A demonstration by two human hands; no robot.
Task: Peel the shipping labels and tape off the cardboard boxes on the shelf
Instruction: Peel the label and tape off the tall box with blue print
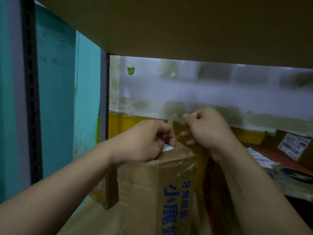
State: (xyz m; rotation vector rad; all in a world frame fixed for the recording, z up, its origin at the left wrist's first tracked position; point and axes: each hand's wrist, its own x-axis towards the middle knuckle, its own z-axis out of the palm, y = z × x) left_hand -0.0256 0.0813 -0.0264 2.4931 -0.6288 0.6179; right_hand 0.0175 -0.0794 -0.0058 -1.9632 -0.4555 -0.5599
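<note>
The cardboard box (152, 192) with blue print stands in the shelf bay under the upper shelf board (169, 31). Clear tape (184, 156) lies wrinkled over its top corner. Our left hand (144, 141) curls over the box's top edge and grips it, beside a white label scrap (167, 148). Our right hand (208, 131), just beyond, pinches a lifted strip of that tape between thumb and fingers. Further right a printed shipping label (294, 147) lies tilted, and a green frog clip (130, 70) sits on the back wall.

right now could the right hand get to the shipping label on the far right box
Probably yes: the shipping label faces open space with nothing between it and the right hand, though that hand is pinching clear tape and must let go first.
</note>
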